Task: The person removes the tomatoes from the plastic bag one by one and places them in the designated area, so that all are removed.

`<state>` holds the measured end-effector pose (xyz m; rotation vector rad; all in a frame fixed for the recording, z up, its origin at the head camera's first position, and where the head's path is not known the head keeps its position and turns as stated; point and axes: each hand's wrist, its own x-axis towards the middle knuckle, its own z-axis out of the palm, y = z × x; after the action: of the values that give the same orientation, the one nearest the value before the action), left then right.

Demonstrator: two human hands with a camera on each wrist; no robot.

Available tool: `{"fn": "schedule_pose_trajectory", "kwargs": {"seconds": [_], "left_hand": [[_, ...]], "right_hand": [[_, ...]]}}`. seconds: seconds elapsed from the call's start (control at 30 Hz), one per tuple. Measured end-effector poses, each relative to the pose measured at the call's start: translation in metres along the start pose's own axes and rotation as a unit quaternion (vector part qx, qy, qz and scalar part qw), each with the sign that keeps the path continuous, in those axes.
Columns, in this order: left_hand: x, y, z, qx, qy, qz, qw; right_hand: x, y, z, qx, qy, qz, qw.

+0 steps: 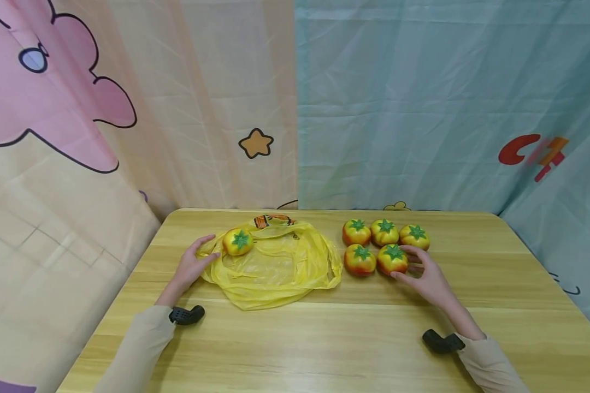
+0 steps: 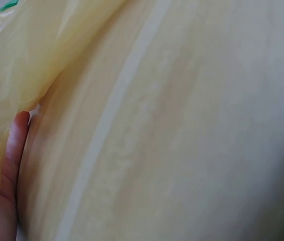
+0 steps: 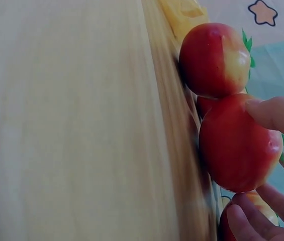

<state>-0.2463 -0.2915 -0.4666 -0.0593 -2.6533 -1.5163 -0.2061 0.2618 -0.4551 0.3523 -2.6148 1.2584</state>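
A yellow plastic bag (image 1: 280,295) lies spread on the wooden table, with one red-and-yellow tomato (image 1: 238,242) on its left part. My left hand (image 1: 193,266) rests at the bag's left edge, thumb and fingers apart; in the left wrist view the thumb (image 2: 17,140) touches the thin film. Over on the right, my right hand (image 1: 429,277) has its thumb and fingers around the front right tomato (image 1: 392,259). In the right wrist view the thumb presses on that tomato (image 3: 240,143). The fingertips behind it are partly hidden in the head view.
Beside the held tomato sits another tomato (image 1: 360,260). Three more stand in a row behind: a left one (image 1: 356,232), a middle one (image 1: 384,233) and a right one (image 1: 414,237). Printed curtains (image 1: 398,109) hang behind the table (image 1: 324,349).
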Motion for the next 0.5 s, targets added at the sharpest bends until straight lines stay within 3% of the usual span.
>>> {"fn": "schedule_pose_trajectory", "kwargs": {"seconds": [0.5], "left_hand": [[-0.0017, 0.0084, -0.0011, -0.012, -0.004, -0.005, 0.9999]], "right_hand": [[0.0016, -0.005, -0.0065, -0.002, 0.018, -0.012, 0.9998]]}}
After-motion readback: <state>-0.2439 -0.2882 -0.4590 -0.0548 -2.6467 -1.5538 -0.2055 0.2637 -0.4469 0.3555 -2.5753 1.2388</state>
